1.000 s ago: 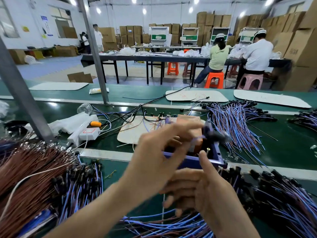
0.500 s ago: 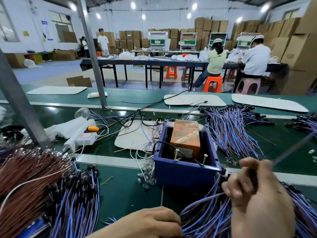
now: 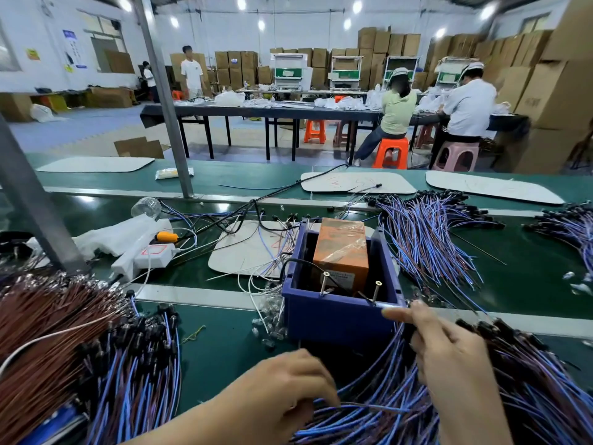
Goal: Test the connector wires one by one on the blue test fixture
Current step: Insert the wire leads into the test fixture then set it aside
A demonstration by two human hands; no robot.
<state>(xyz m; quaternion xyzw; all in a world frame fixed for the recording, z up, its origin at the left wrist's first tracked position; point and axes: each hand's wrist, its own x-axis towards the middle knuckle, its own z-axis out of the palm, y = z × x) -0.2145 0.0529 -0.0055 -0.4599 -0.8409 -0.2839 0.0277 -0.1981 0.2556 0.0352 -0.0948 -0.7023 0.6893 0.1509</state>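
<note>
- Right hand (image 3: 449, 358) has shifted left to the blue plastic box fixture (image 3: 337, 319), centre; grip unclear.
- Left hand (image 3: 276, 399) pinches one of the blue-brown connector wires (image 3: 529, 396), lower right.
- Judged light, limp; hold near black connector (image 3: 500, 329).

Behind its fingers (image 3: 321, 380) the bare left hand (image 3: 282, 390) runs into a bare forearm (image 3: 192, 425); the right hand (image 3: 449, 364) is bare to the wrist.

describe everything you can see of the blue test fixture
The blue test fixture looks like an open plastic bin, upright on the belt. Inside are an orange box in clear film, two metal pins by the front wall and a black cable over the left rim. A fingertip of the right hand is at its front right corner; connector wires crowd its base.
</note>
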